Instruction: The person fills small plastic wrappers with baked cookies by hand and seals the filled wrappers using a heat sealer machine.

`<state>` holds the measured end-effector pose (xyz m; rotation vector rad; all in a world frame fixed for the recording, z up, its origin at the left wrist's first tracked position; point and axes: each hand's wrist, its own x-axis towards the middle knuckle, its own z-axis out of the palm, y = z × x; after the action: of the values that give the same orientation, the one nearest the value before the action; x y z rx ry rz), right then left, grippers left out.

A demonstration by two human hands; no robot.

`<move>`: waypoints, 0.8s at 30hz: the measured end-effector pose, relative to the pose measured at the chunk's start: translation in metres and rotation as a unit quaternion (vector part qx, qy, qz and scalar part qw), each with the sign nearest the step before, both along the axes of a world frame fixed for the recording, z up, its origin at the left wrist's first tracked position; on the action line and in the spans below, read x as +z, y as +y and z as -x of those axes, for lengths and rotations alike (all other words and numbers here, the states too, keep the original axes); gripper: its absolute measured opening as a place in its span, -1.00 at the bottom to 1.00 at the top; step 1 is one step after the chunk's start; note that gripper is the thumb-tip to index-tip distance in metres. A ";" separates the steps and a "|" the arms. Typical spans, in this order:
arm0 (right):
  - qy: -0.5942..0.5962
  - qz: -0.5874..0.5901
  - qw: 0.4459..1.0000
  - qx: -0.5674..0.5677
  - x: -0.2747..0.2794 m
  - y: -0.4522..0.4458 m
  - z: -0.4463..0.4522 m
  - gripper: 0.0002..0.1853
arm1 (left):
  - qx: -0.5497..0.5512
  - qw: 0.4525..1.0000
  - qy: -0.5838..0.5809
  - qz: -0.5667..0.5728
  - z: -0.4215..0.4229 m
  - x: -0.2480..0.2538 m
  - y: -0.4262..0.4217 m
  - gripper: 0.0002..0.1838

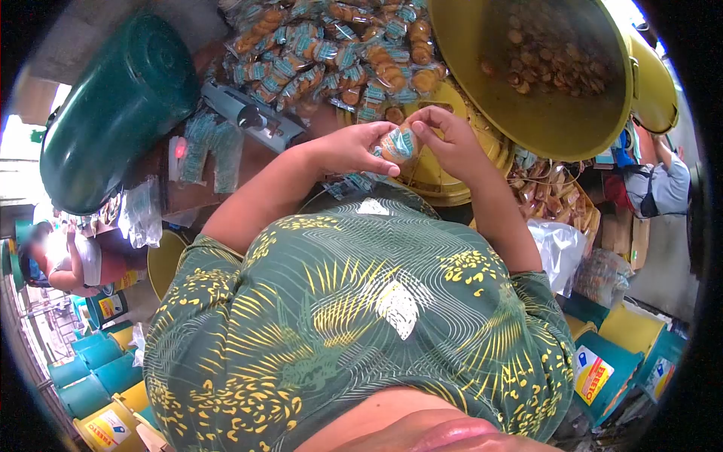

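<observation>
My left hand [358, 150] is closed around one side of a small clear packet of round biscuits [398, 145] with turquoise print. At the packet's other end my right hand [449, 138] pinches the plastic with thumb and forefinger. Both hands are above a yellow lid [433, 177] in front of my body. Beyond them lies a heap of filled biscuit packets [331, 53], printed the same way. Loose biscuits [553, 56] lie inside a large tilted yellow tub [482, 30] at the upper right.
A grey-blue device [252, 117] like a bag sealer and flat printed wrappers [213, 151] lie left, by a dark green barrel [124, 105]. Packets of brown pieces [553, 192] and a white plastic bag [556, 252] are right. People [71, 256] [666, 181] are at both sides.
</observation>
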<state>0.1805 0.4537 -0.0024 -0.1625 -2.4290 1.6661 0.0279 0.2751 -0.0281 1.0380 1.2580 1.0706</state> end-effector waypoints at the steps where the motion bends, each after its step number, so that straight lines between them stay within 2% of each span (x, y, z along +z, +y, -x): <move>1: 0.022 -0.008 0.999 -0.023 -0.004 -0.004 0.002 -0.71 | 0.018 1.000 -0.021 0.008 0.000 -0.002 0.000 -0.19; 2: 0.043 -0.015 0.998 -0.045 -0.006 -0.008 0.004 -0.67 | 0.036 0.998 -0.042 0.017 0.000 -0.003 0.000 -0.22; 5: 0.165 -0.182 0.963 -0.111 -0.001 -0.024 0.007 -0.66 | 0.059 0.995 -0.083 -0.014 -0.003 -0.002 0.000 -0.27; 6: 0.159 -0.197 0.961 -0.111 0.001 -0.027 0.006 -0.65 | 0.060 0.993 -0.092 -0.034 -0.005 -0.001 0.001 -0.29; 9: 0.142 -0.230 0.956 -0.114 0.007 -0.033 0.007 -0.63 | 0.072 0.997 -0.012 -0.039 -0.009 0.003 0.002 -0.27; 11: 0.129 -0.233 0.956 -0.119 0.006 -0.033 0.008 -0.62 | 0.088 0.996 -0.020 -0.030 -0.011 0.004 0.004 -0.28; 14: 0.119 -0.091 0.979 -0.135 -0.006 -0.026 0.014 -0.65 | 0.096 0.993 -0.049 -0.046 -0.010 0.000 0.005 -0.28; 17: 0.059 -0.005 0.989 -0.138 -0.007 -0.019 0.012 -0.71 | 0.102 0.990 -0.085 -0.056 -0.010 0.000 0.005 -0.28; 20: 0.196 -0.226 0.949 -0.100 -0.004 -0.020 0.013 -0.78 | 0.098 0.990 -0.076 -0.068 -0.010 -0.001 0.005 -0.29; 23: 0.205 -0.327 0.915 -0.121 0.004 -0.023 0.009 -0.82 | 0.100 0.994 -0.034 -0.040 -0.012 0.001 0.005 -0.29; 24: 0.193 -0.300 0.925 -0.134 0.004 -0.026 0.008 -0.83 | 0.104 0.994 -0.019 -0.022 -0.013 0.002 0.005 -0.29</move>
<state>0.1723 0.4280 0.0013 -0.0614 -2.3455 0.7075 0.0409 0.2797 -0.0260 0.9302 1.3372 1.2764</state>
